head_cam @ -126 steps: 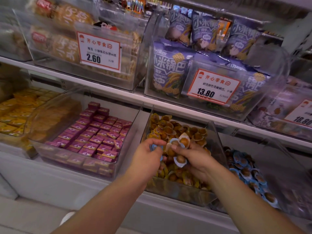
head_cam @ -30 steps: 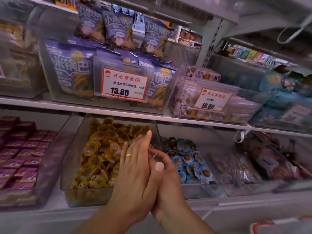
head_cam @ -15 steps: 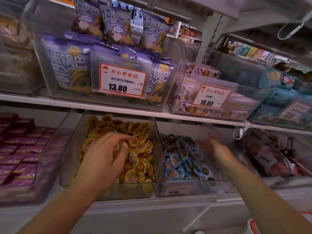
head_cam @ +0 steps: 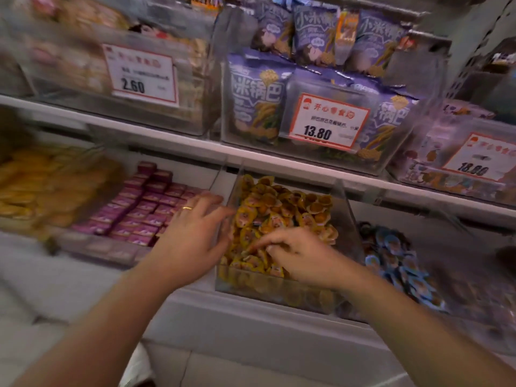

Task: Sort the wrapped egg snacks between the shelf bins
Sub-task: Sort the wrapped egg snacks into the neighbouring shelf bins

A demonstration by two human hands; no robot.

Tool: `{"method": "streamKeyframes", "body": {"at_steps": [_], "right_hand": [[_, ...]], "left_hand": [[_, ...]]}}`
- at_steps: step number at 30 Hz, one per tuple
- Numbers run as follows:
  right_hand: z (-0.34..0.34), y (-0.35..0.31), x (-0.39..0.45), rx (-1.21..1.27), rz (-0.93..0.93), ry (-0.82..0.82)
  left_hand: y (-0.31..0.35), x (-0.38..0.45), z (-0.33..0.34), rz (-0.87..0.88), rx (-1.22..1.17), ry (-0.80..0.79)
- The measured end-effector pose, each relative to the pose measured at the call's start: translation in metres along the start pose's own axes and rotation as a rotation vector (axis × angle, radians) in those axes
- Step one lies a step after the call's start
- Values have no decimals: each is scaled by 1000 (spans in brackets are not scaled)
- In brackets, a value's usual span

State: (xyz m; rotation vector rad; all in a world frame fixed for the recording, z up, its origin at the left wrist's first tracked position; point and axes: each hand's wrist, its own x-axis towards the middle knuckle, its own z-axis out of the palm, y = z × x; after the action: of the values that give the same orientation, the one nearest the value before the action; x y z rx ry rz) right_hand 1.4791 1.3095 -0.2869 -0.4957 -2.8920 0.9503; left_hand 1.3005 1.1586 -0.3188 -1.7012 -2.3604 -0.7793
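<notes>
A clear bin (head_cam: 279, 291) on the lower shelf is heaped with yellow-wrapped egg snacks (head_cam: 293, 208). Right of it lies a pile of blue-wrapped egg snacks (head_cam: 399, 258) in the neighbouring bin. My left hand (head_cam: 192, 236), with a ring on one finger, has its fingers spread and straight against the yellow bin's left wall. My right hand (head_cam: 296, 255) is inside the yellow bin, fingers bent down into the snacks near the front. Motion blur hides whether those fingers pinch a snack.
Left of the yellow bin is a bin of small purple boxes (head_cam: 145, 210), then yellow packs (head_cam: 33, 185). The shelf above carries bins of purple snack bags (head_cam: 257, 101) with price tags (head_cam: 326, 121). A white shelf ledge (head_cam: 251, 331) runs below the bins.
The view has swung left. My right hand has crossed from over the blue snacks into the yellow bin. My left hand has shifted from over the yellow snacks to that bin's left wall.
</notes>
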Motion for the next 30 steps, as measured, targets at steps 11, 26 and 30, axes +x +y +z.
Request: {"method": "streamKeyframes", "body": {"at_steps": [11,26,30], "right_hand": [[25,10,46,-276,47,-433],[44,-6,67,-319,-22,-197],[47,3,76,-235,-4,-236]], "left_hand": [[-15,-3,3,42,-57,-51],[-4,-1,-1,5,-79,-51],[-4,-3,0,-1,-99,-35]]}}
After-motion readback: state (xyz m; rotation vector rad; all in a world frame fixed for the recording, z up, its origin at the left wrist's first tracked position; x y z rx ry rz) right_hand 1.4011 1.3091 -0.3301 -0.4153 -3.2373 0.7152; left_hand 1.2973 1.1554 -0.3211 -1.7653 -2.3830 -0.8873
